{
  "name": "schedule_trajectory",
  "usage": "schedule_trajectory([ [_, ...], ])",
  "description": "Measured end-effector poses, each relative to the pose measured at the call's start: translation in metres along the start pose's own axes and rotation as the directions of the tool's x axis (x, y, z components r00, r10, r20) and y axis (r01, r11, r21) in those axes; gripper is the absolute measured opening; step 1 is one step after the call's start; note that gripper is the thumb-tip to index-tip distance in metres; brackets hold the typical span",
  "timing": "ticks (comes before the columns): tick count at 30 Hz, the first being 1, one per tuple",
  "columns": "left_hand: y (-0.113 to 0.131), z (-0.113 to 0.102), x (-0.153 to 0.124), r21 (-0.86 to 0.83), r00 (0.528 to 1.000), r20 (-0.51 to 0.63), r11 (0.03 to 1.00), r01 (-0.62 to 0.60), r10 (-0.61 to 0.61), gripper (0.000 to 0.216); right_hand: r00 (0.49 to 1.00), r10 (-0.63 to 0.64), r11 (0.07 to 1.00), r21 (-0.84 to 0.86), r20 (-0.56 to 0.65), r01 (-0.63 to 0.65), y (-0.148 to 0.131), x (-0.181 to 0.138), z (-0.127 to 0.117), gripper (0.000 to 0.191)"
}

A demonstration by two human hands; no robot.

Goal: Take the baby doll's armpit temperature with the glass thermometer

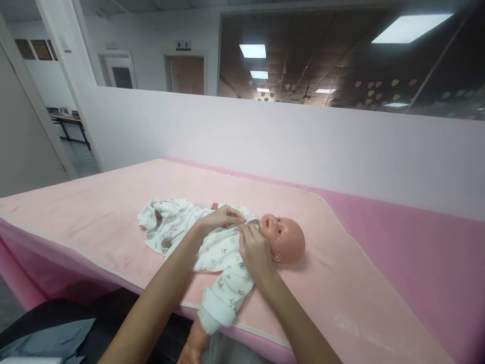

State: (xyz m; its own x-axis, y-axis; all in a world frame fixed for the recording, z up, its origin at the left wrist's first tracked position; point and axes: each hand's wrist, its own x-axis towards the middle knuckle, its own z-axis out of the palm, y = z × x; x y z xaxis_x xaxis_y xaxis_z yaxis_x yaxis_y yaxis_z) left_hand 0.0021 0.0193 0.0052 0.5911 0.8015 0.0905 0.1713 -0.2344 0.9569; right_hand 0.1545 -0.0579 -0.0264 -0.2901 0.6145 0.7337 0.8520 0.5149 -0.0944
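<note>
Head view: left hand (222, 216) and right hand (254, 248), both pinching the white romper (217, 250) at the doll (282, 238) collar; pink mat (94, 212) beneath.

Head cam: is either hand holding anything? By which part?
Both. Left hand and right hand each pinch the doll's white romper at the front opening just below the neck. Exact fingertip contact is hidden.

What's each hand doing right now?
Left hand: fingertips on the white romper; grip cannot be told.
Right hand: closed, pinching the romper near the collar.
</note>
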Motion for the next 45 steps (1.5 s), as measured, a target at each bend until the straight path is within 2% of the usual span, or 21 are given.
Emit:
schedule_trajectory([
  [6, -0.003, -0.001, 0.0, 0.042, 1.0, 0.011, 0.999, 0.004, -0.005, 0.035, 0.987, 0.102, 0.972, 0.223, -0.123, -0.073, -0.002, 0.001, 0.002, 0.026],
  [11, -0.004, -0.002, 0.001, 0.026, 0.999, 0.045, 1.0, -0.006, 0.005, 0.033, 0.983, 0.114, 0.982, 0.168, -0.141, -0.09, -0.003, 0.001, 0.004, 0.023],
  [21, -0.01, -0.005, 0.003, -0.071, 0.998, 0.059, 0.997, 0.036, -0.032, 0.031, 0.979, 0.101, 0.953, 0.299, -0.178, -0.044, -0.002, 0.0, 0.005, 0.026],
  [25, -0.009, -0.005, 0.002, -0.079, 0.997, 0.063, 0.996, 0.043, -0.038, 0.03, 0.978, 0.09, 0.957, 0.287, -0.189, -0.032, -0.003, -0.001, 0.006, 0.024],
  [30, -0.004, -0.006, -0.001, -0.01, 0.996, 0.046, 0.997, 0.079, -0.078, 0.033, 0.987, 0.065, 0.972, 0.233, -0.145, -0.029, -0.003, 0.0, 0.006, 0.027],
  [33, -0.001, -0.007, -0.004, -0.027, 0.997, 0.057, 0.998, 0.052, -0.05, 0.036, 0.988, 0.065, 0.979, 0.201, -0.139, -0.036, -0.002, -0.001, 0.006, 0.027],
  [38, -0.001, -0.008, -0.006, -0.003, 0.99, 0.139, 1.0, 0.004, -0.004, 0.034, 0.989, 0.06, 0.984, 0.173, -0.134, -0.036, -0.003, -0.002, 0.006, 0.025],
  [45, 0.0, -0.005, -0.005, -0.013, 0.993, 0.116, 1.0, 0.024, -0.023, 0.025, 0.991, 0.064, 0.982, 0.182, -0.12, -0.042, -0.006, -0.003, 0.006, 0.024],
])
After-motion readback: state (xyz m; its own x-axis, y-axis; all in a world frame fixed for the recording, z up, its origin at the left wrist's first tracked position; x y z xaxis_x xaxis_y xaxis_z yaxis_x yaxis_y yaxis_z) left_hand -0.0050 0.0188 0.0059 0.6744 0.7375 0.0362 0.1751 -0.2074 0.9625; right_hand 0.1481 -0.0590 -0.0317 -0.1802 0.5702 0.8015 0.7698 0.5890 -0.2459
